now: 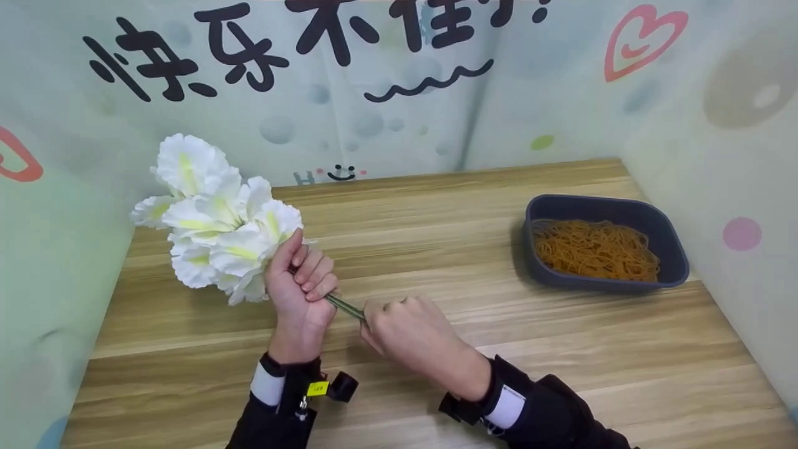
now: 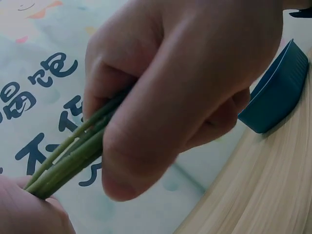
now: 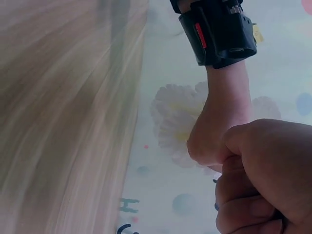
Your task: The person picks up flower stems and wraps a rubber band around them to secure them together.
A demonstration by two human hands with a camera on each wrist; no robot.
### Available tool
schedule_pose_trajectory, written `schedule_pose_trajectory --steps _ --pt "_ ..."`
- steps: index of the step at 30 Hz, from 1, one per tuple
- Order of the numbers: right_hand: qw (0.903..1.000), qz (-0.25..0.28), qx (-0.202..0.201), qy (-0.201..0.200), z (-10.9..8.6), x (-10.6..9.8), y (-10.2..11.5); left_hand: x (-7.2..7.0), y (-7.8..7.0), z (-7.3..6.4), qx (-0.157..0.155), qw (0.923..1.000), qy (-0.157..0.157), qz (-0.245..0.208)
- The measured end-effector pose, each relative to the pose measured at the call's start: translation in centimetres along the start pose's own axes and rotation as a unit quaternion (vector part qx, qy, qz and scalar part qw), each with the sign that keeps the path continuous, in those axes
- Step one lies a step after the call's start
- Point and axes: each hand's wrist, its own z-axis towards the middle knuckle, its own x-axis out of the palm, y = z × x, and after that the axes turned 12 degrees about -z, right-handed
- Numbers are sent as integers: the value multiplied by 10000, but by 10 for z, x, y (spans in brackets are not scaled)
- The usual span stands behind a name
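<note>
A bunch of white artificial flowers with yellow-green centres leans to the left in the head view. My left hand grips it just below the blossoms, fingers curled round the stems. The green stems run down to the right, where my right hand holds their lower part. In the left wrist view several stems show between the two hands, and the right hand curls round them. The right wrist view shows the right fist near the left hand, with pale blossoms behind; the stem ends are hidden.
A dark blue container stands on the right of the wooden table and holds a heap of orange-brown rubber bands. A printed cloth backdrop rises behind and at both sides of the table.
</note>
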Motion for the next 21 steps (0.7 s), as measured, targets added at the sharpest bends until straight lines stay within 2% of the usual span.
schedule_pose_trajectory --steps 3,6,9,11,17,21 --pt "9998 168 11 -51 -1 -2 0 1 0 -3 -162 9993 292 -175" --pt "9994 352 27 -64 -2 -5 -1 2 0 -5 -376 9962 720 -303" --pt "9987 513 19 -35 -1 -6 -1 4 0 -7 -536 9930 988 -353" --pt "9985 544 16 -2 -1 -5 -1 4 0 -8 -512 9936 975 -260" --pt "9992 390 71 12 -1 -4 0 4 0 -6 -381 9981 487 -85" --pt "9995 313 76 -74 -1 -2 2 4 -1 -6 -397 9980 482 -140"
